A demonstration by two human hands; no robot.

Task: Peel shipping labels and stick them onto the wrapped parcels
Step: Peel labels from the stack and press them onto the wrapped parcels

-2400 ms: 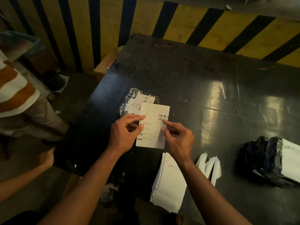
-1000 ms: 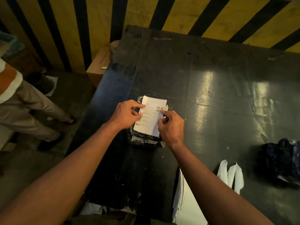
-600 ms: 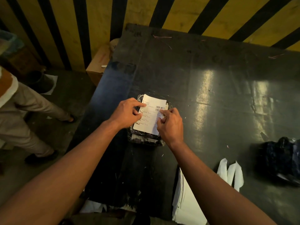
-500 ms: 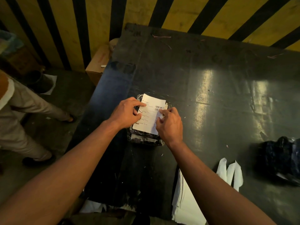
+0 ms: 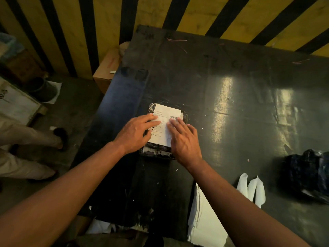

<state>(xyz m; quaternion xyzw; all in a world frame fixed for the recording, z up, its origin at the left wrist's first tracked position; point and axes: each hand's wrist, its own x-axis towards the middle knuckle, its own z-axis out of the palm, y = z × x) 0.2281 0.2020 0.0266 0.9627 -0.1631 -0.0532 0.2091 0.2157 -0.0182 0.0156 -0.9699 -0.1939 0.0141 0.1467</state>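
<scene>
A small parcel [image 5: 156,152] wrapped in dark plastic lies on the black table [image 5: 204,86], near its left side. A white shipping label [image 5: 164,113] with a barcode lies flat on top of the parcel. My left hand [image 5: 137,131] presses on the label's left part with straight fingers. My right hand [image 5: 184,139] lies flat on the label's right part, fingers straight, covering its lower right corner. A stack of white label sheets [image 5: 204,220] sits at the table's near edge, partly under my right forearm.
Loose white backing strips [image 5: 252,189] lie right of the stack. Another dark wrapped parcel [image 5: 306,175] sits at the right edge. A cardboard box [image 5: 106,68] stands off the table's far left corner. A person's legs [image 5: 26,139] are on the floor at left.
Both hands pinched the label's edges above the parcel; now the label lies on the parcel and both hands have flattened on it.
</scene>
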